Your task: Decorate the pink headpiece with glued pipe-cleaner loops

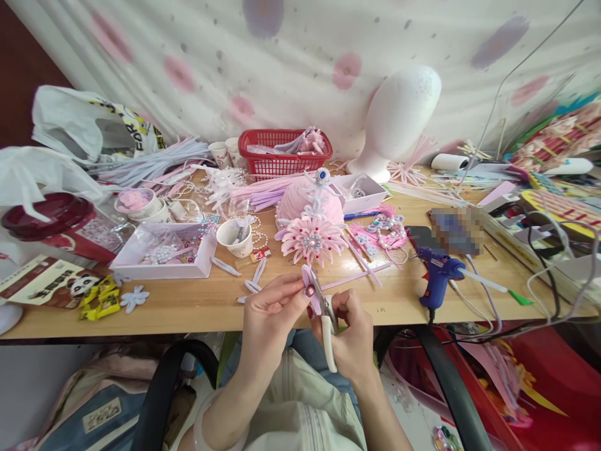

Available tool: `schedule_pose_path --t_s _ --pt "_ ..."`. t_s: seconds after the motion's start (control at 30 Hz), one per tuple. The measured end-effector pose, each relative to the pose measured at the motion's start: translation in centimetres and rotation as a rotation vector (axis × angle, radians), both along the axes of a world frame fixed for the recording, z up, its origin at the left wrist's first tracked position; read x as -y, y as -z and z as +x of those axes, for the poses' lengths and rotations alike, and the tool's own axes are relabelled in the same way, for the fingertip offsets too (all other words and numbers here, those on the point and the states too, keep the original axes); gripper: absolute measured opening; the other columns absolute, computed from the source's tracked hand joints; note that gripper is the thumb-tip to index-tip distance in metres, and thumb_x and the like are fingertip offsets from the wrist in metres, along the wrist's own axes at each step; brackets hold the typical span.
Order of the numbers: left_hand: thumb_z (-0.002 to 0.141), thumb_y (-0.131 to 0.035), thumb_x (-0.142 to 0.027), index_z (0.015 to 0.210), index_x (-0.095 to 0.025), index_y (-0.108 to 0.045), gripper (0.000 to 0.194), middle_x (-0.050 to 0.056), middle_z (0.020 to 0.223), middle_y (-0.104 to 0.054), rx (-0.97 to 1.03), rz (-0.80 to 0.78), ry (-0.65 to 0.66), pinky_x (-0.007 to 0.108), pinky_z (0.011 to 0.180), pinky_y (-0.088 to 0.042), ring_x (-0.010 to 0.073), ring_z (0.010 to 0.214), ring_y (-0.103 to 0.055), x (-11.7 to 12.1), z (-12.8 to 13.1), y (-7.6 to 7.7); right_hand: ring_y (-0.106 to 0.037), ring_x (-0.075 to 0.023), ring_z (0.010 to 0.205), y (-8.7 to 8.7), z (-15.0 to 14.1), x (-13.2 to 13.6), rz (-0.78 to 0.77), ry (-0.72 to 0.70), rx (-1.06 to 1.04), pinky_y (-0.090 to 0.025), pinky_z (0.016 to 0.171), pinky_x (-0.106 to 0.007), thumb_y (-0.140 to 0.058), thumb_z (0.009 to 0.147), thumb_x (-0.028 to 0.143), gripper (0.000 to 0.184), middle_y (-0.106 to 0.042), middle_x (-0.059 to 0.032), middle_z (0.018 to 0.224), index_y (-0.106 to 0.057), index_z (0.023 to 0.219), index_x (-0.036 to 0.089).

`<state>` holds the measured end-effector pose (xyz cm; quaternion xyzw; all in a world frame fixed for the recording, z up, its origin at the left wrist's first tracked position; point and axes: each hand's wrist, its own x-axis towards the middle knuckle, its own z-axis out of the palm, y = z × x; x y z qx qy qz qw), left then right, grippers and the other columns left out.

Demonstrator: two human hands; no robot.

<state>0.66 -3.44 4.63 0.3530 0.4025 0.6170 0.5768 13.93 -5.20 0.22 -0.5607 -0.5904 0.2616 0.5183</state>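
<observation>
My left hand (271, 310) pinches a small pale purple strip piece (307, 279) at the table's front edge. My right hand (351, 332) is closed around the white handles of a pair of scissors (325, 313), whose blades meet the purple piece. Just beyond the hands stands a pink headpiece (310, 213) with a pearl-centred pink flower (312, 240) on its front. A long purple strip (357, 275) lies on the table next to the scissors.
A blue glue gun (439, 279) lies at the right with its cord trailing. A paper cup (236, 237), a white tray of beads (162, 250), a red basket (282, 153) and a white foam head (399, 119) crowd the wooden table (188, 304). Black chair arms (162, 388) flank my lap.
</observation>
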Motion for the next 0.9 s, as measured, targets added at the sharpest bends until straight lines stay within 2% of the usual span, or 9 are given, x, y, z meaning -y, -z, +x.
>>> schedule_pose_path --t_s 0.33,0.6,0.7,0.77,0.9 --pt "0.073 -0.086 -0.025 0.081 -0.028 -0.084 0.009 0.005 0.097 -0.081 -0.014 0.04 -0.003 0.029 0.081 -0.062 0.0208 0.092 -0.076 -0.2 -0.3 0.4 -0.038 -0.0085 0.047 -0.4 0.2 -0.1 -0.013 -0.006 -0.028 -0.035 0.045 -0.02 -0.068 0.068 0.021 0.027 -0.046 0.0094 0.056 -0.041 0.071 0.025" --pt "0.071 -0.086 -0.024 0.08 -0.026 -0.084 0.009 0.007 0.098 -0.081 -0.014 0.01 0.002 0.033 0.084 -0.06 0.0229 0.094 -0.076 -0.2 -0.3 0.2 -0.038 -0.0087 0.047 0.5 0.2 0.1 -0.037 0.035 -0.078 -0.032 0.044 -0.021 -0.074 0.068 0.023 0.031 -0.046 0.0092 0.055 -0.043 0.069 0.024" --pt "0.07 -0.086 -0.028 0.078 -0.023 -0.084 0.009 0.008 0.097 -0.082 -0.007 -0.055 0.022 0.037 0.09 -0.059 0.0253 0.095 -0.076 -0.1 -0.3 -0.2 -0.044 -0.0104 0.05 0.7 0.6 0.0 -0.056 0.031 -0.179 -0.037 0.047 -0.022 -0.077 0.075 0.03 0.032 -0.051 0.0073 0.059 -0.045 0.074 0.024" --pt "0.07 -0.086 -0.031 0.078 -0.021 -0.083 0.013 0.009 0.089 -0.082 -0.002 -0.105 0.032 0.039 0.093 -0.057 0.0259 0.092 -0.076 0.0 -0.3 -0.5 -0.05 -0.0121 0.058 0.5 1.2 -0.1 -0.056 0.012 -0.211 -0.043 0.054 -0.024 -0.079 0.076 0.031 0.032 -0.055 0.0054 0.068 -0.048 0.081 0.024" --pt "0.071 -0.086 -0.037 0.08 -0.019 -0.081 0.02 0.007 0.072 -0.079 0.007 -0.155 0.057 0.035 0.083 -0.057 0.0225 0.076 -0.075 -0.2 -0.5 -0.4 -0.053 -0.0138 0.066 -0.2 2.4 -0.3 -0.138 -0.061 -0.275 -0.047 0.061 -0.026 -0.083 0.076 0.035 0.035 -0.057 0.0037 0.076 -0.051 0.088 0.024"
